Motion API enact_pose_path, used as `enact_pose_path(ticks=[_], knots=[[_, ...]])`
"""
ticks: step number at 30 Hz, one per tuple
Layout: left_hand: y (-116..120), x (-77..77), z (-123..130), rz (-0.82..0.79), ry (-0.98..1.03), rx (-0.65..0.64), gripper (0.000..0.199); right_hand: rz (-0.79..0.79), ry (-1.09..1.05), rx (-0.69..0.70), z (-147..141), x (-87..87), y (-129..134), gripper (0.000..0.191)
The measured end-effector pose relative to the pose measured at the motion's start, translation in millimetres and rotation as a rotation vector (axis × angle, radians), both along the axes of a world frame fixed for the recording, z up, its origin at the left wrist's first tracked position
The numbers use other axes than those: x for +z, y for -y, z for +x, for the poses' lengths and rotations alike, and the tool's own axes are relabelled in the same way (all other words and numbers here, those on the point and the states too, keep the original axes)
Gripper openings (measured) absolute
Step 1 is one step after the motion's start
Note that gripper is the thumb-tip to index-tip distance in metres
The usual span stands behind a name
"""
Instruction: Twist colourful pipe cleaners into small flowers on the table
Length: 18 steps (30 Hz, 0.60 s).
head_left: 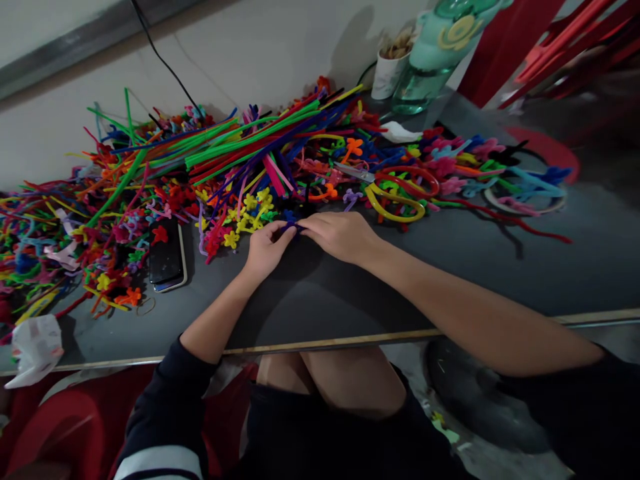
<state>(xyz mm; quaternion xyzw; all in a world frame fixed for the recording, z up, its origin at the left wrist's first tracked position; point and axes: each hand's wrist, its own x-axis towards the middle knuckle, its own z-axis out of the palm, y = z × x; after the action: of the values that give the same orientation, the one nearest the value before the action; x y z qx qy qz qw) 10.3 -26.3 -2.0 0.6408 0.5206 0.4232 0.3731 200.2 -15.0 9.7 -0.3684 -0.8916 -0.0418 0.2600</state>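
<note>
Both hands meet right at the centre of the frame, and the action is tight! The left hand (265,252) has thumb and forefinger pinching a small purple-blue fuzzy piece (294,228). In from the right comes the right hand (345,235), fingertips up against that same piece; its thumb is hidden, so I cannot tell whether it pinches too. The piece sits between the two sets of fingertips, just above the bare grey table (340,293), its shape mostly covered.

Just left of the hands, a cluster of yellow fuzzy flowers (231,239). Right of centre, scissors (369,177) with one red and one yellow handle loop lie near the right hand. And look at the long stems (240,147) in green, red and blue, heaped across the upper middle! Left of centre, a red flower (160,233) lies on a dark phone (167,260). Upper right, a white cup (387,75) stands beside a green bottle (417,83), while a white plastic bag (37,343) slumps over the table edge, lower left.
</note>
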Motion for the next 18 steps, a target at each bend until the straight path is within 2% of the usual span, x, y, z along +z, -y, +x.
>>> enact_pose_path(ticks=[3,9,13,18], knots=[[1.4,3.7,0.7,-0.011,-0.05,-0.015,0.019,0.045,0.055,0.037,1.2,-0.3,-1.7,0.028],[4.5,9.3,0.7,-0.061,-0.19,-0.003,0.016,0.038,0.177,0.097,1.4,0.6,-3.5,0.028],[5.4,11.2,0.4,-0.121,-0.204,0.005,0.017,0.057,0.233,0.11,0.5,3.3,-2.7,0.032],[4.8,11.8,1.1,-0.122,-0.213,-0.009,0.017,0.055,0.244,0.117,2.1,5.3,-2.2,0.03]])
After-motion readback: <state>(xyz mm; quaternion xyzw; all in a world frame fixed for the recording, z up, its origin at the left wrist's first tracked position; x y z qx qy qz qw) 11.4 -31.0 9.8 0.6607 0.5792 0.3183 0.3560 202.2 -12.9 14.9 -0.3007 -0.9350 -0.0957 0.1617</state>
